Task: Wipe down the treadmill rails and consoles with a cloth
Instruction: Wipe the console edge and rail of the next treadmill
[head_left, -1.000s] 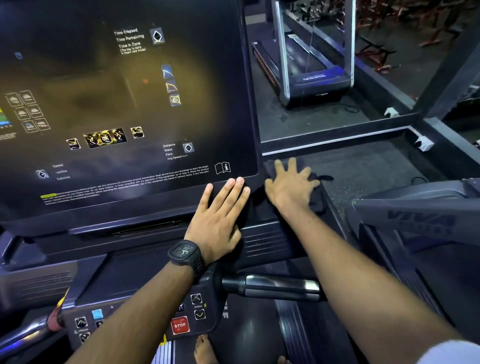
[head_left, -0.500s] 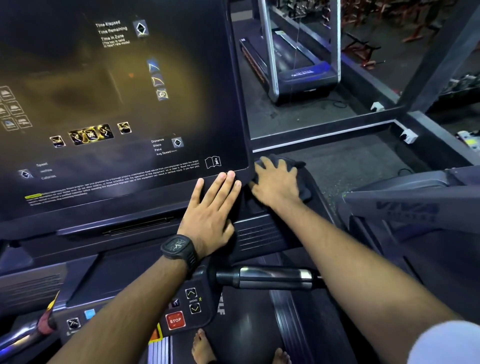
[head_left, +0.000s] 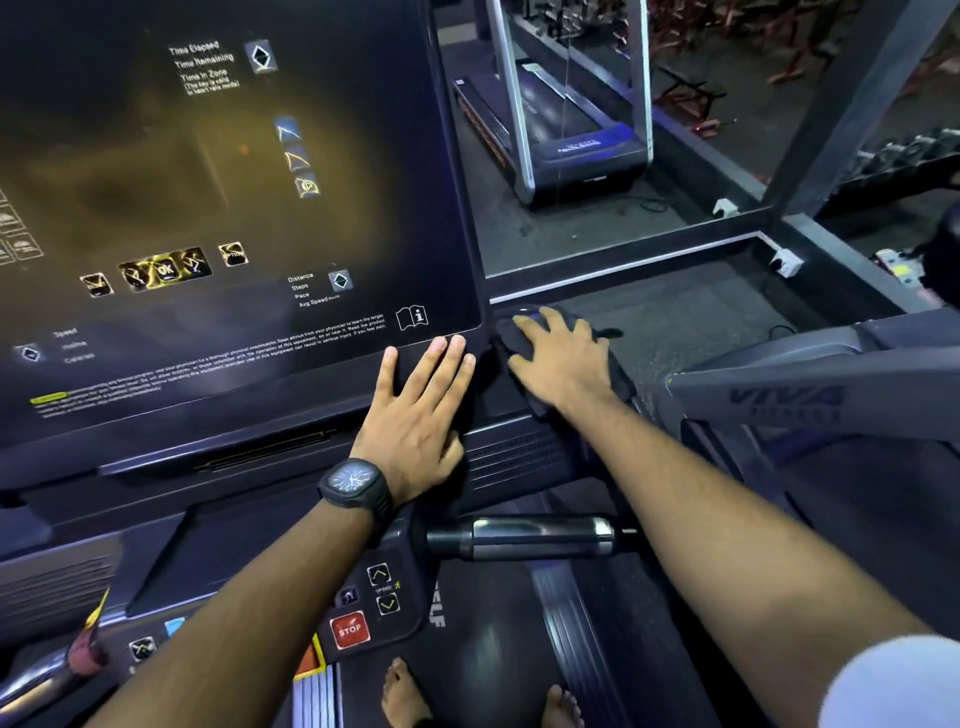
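Note:
The treadmill console (head_left: 218, 208) is a large dark panel with printed icons, filling the upper left. My left hand (head_left: 421, 410), with a black watch on the wrist, lies flat with straight fingers on the console's lower right edge. Just right of it, my right hand (head_left: 563, 364) presses a dark cloth (head_left: 613, 364) onto the console's right corner, fingers spread over it. The cloth is mostly hidden under the hand. A chrome grip bar (head_left: 535, 538) runs below both hands.
A control pad with a red STOP button (head_left: 350, 630) and arrow keys sits low in the middle. The neighbouring treadmill's grey arm (head_left: 810, 400) juts in from the right. Another treadmill (head_left: 571, 119) stands beyond. Bare feet (head_left: 405, 696) stand on the belt.
My right hand with the cloth slid left toward the console corner, then shifted slightly back along the same corner. The left hand stayed flat in place.

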